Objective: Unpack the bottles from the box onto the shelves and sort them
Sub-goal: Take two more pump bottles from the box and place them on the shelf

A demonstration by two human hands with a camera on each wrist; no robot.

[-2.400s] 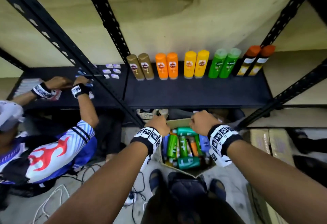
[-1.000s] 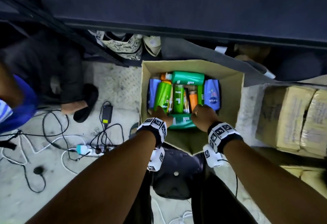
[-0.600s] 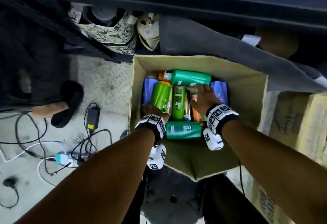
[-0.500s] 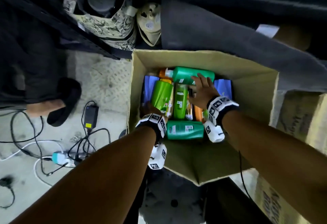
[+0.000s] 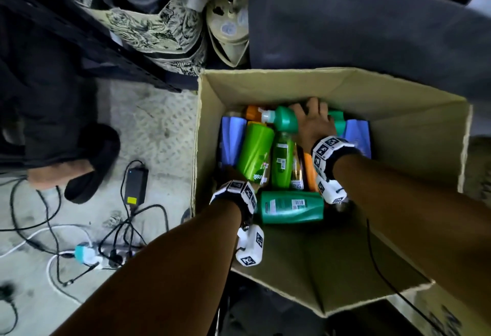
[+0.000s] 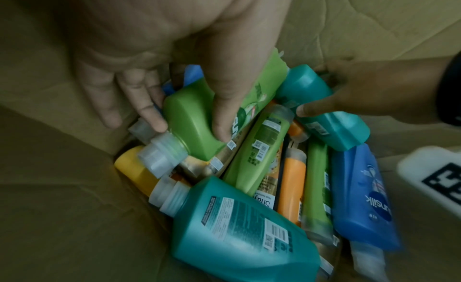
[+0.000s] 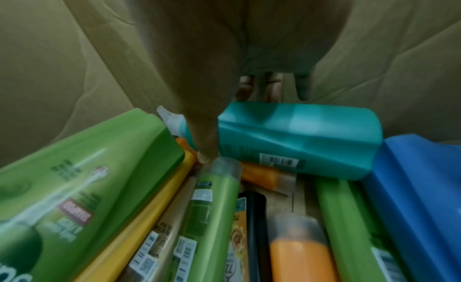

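Note:
An open cardboard box [image 5: 398,112] on the floor holds several bottles lying flat. My left hand [image 6: 190,129] is at the box's near left, thumb and fingers wrapped round a wide light-green bottle [image 6: 262,89], also seen as the light-green bottle [image 5: 255,152]. My right hand [image 5: 313,120] reaches to the far end and grips a teal bottle [image 7: 299,136], thumb on its near side, fingers behind it. A second teal bottle [image 5: 291,206] lies across the near end. A slim green bottle [image 5: 281,163], orange ones and blue bottles [image 5: 232,139] lie between.
Left of the box, cables, a power adapter [image 5: 135,185] and a power strip [image 5: 87,254] lie on the concrete floor beside a black slipper [image 5: 90,163]. A black shelf post [image 5: 79,43] and a grey cloth [image 5: 372,30] sit behind the box. Another carton [image 5: 446,317] stands at right.
My view dropped from the shelf to the box. My right hand slid from the middle bottles to the far teal bottle and closed on it. The left hand stayed at the light-green bottle.

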